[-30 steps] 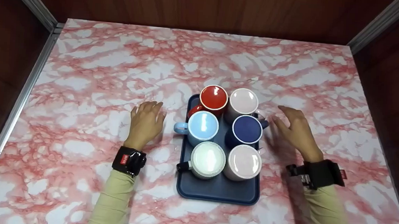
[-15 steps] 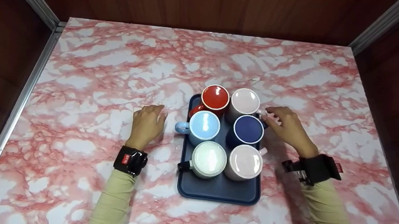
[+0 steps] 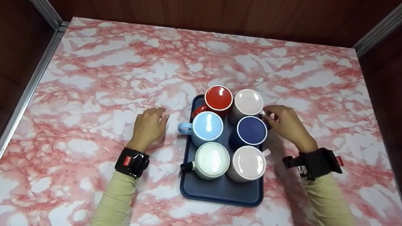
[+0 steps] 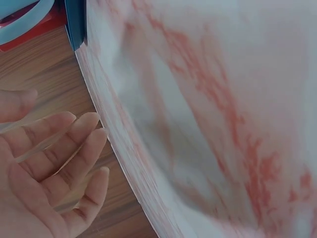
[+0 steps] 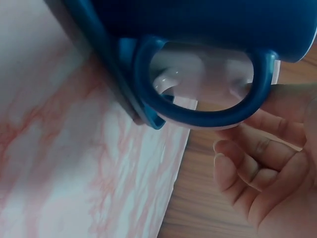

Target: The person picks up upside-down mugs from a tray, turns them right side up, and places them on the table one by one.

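My right hand [image 3: 285,124] has its fingertips curled at the handle of the back-right pale pink mug [image 3: 248,102], just behind the dark blue mug [image 3: 252,130]. In the right wrist view the blue handle [image 5: 198,118] covers part of this hand [image 5: 277,168], whose thumb reaches behind it to the pink mug's handle. Left of the tray [image 3: 221,194], my left hand [image 3: 147,128] hangs with relaxed fingers and holds nothing; the left wrist view shows its palm [image 4: 44,178].
On the navy tray also stand a red mug [image 3: 218,98], a light blue mug [image 3: 207,126], a pale green mug [image 3: 212,161] with a black handle and a front pale pink mug [image 3: 248,163]. The marbled table [image 3: 137,70] has dark wood panels [image 3: 207,8] around it.
My right hand has moved left to the back pink mug's handle, and its fingers have curled in. The left hand has barely shifted. The mugs keep their places on the tray.
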`<state>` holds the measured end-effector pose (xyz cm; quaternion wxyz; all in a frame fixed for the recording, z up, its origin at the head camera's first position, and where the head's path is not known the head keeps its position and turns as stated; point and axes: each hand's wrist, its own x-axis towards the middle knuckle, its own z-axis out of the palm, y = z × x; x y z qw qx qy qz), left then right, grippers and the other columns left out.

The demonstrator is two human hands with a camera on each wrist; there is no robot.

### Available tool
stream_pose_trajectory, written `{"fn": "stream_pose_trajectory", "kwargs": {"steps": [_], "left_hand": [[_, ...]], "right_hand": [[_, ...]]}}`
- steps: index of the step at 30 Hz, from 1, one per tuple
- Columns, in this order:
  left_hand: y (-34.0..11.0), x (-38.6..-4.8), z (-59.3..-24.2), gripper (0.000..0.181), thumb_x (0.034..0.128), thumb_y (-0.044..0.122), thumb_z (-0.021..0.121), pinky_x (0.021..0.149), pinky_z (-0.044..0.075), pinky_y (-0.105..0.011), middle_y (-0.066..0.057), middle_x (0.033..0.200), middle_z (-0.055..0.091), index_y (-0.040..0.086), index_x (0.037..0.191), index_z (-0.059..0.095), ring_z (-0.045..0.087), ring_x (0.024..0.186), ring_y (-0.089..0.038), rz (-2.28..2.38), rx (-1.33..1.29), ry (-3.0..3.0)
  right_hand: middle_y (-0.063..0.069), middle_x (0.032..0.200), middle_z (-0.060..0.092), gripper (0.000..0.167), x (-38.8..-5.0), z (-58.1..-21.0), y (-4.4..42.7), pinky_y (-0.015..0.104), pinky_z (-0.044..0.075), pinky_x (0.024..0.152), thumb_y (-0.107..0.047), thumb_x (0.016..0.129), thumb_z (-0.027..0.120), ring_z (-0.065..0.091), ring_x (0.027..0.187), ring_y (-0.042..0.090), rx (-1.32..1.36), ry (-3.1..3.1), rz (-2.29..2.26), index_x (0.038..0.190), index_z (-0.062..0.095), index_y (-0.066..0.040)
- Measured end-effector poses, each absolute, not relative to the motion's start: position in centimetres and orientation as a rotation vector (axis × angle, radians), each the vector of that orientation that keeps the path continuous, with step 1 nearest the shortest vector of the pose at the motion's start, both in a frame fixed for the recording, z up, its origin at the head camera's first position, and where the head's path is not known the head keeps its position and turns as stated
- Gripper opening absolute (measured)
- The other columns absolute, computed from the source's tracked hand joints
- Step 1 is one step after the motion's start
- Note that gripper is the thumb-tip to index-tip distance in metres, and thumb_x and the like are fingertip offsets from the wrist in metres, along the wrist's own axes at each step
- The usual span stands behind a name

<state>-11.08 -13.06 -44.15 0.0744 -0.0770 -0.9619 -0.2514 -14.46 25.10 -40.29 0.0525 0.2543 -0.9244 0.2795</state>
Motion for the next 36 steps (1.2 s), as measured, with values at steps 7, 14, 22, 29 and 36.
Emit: {"fn": "stream_pose_trajectory", "kwargs": {"steps": [7, 14, 22, 29, 36], "left_hand": [[-12.6, -10.7, -43.7, 0.019, 0.0894, 0.017, 0.056, 0.062, 0.046, -0.043, -0.011, 0.075, 0.063, 0.0, 0.091, 0.065, 0.06, 0.07, -0.03, -0.858, -0.203, -2.864], [-11.9, -10.4, -43.1, 0.019, 0.0882, 0.015, 0.058, 0.054, 0.043, -0.044, -0.011, 0.064, 0.061, 0.001, 0.077, 0.063, 0.058, 0.059, -0.031, -0.878, -0.235, -2.799], [-11.4, -10.2, -42.5, 0.018, 0.0881, 0.014, 0.057, 0.055, 0.043, -0.043, -0.01, 0.063, 0.06, 0.001, 0.076, 0.062, 0.057, 0.06, -0.029, -0.913, -0.287, -2.771], [-11.1, -10.2, -42.1, 0.017, 0.0875, 0.013, 0.058, 0.056, 0.043, -0.042, -0.01, 0.063, 0.059, 0.001, 0.076, 0.062, 0.057, 0.06, -0.028, -0.925, -0.302, -2.751], [-10.9, -10.2, -41.9, 0.014, 0.0865, 0.011, 0.06, 0.055, 0.042, -0.042, -0.01, 0.063, 0.059, 0.001, 0.077, 0.063, 0.056, 0.059, -0.028, -0.946, -0.306, -2.737]], "right_hand": [[0.005, 0.065, 0.053, 0.005, -14.9, -40.0, 24.5, 0.03, 0.034, 0.054, 0.003, 0.078, 0.062, 0.044, 0.056, 0.016, 0.742, -2.886, 0.799, 0.082, 0.062, 0.0], [0.003, 0.059, 0.05, 0.013, -15.2, -40.1, 24.3, 0.03, 0.032, 0.052, 0.003, 0.076, 0.061, 0.043, 0.053, 0.017, 0.728, -2.914, 0.76, 0.067, 0.055, -0.004], [0.002, 0.057, 0.045, 0.018, -15.3, -40.0, 24.0, 0.032, 0.032, 0.053, 0.007, 0.074, 0.056, 0.042, 0.054, 0.02, 0.707, -2.93, 0.69, 0.063, 0.05, -0.006], [0.002, 0.057, 0.044, 0.016, -15.4, -39.8, 23.9, 0.035, 0.033, 0.055, 0.01, 0.07, 0.054, 0.044, 0.057, 0.022, 0.693, -2.959, 0.681, 0.065, 0.051, -0.005], [0.003, 0.059, 0.045, 0.015, -15.6, -39.7, 23.8, 0.039, 0.036, 0.058, 0.012, 0.067, 0.055, 0.045, 0.061, 0.025, 0.691, -3.004, 0.653, 0.068, 0.053, -0.003]]}}
